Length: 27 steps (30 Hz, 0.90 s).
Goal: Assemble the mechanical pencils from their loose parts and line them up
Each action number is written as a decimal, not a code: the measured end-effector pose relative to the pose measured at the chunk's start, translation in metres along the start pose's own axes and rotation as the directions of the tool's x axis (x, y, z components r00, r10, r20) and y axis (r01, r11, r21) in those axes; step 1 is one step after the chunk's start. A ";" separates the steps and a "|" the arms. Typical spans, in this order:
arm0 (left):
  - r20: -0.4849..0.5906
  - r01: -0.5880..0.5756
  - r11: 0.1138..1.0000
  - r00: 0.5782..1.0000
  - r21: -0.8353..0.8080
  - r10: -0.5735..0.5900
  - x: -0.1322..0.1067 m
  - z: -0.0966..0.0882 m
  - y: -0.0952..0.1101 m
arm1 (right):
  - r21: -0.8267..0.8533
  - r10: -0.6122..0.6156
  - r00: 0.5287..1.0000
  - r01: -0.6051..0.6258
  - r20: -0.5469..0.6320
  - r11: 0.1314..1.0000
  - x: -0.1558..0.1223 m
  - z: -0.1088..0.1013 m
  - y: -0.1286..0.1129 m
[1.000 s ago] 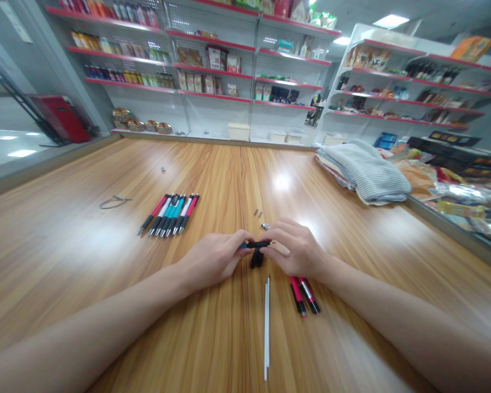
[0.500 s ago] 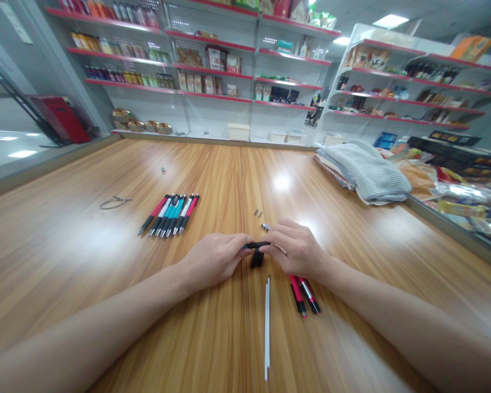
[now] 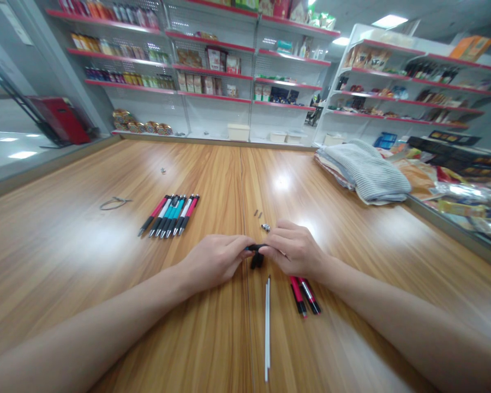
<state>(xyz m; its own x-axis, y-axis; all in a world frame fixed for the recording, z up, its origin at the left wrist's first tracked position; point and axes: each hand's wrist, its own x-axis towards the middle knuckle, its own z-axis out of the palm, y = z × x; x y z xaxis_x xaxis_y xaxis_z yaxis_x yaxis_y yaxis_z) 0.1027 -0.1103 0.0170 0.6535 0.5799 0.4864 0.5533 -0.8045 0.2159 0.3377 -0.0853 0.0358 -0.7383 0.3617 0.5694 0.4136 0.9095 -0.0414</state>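
Nr white refills [image 3: 267,327] & pink barrels [image 3: 297,295], both hands [image 3: 215,256] [image 3: 292,250] pinch blk/blue pen [image 3: 255,248].

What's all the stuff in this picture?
Pens: about seven, pink, white, teal, left
Pen part: one, black and blue, between left hand and right hand
Grips: about two, black, just below it
Pen barrels: two, pink and black, near right hand
Ink refills: two, white, front centre
Springs, probably: two, grey, centre
Metal pieces: count unclear, silver, near springs
Silvery bits: count unclear, silver, beyond pens
Looped cord: one, grey, left
Cloths: folded stack, grey striped top, right
Packets: many, multicoloured, right edge
Shelves: several, white with red edges, back
Table: one, brown, centre
Left hand: one, bare, left centre
Right hand: one, bare, right centre
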 end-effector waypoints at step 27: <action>-0.108 -0.046 0.981 0.992 0.189 0.067 0.000 -0.006 0.000 | 0.012 0.023 0.999 -0.023 0.024 1.000 -0.002 -0.002 0.001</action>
<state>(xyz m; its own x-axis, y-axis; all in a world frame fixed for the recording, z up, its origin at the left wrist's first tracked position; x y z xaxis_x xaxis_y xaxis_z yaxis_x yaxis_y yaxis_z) 0.0993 -0.1110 0.0223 0.6296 0.5075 0.5882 0.6106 -0.7914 0.0293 0.3403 -0.0856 0.0366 -0.7411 0.3874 0.5484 0.4244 0.9032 -0.0645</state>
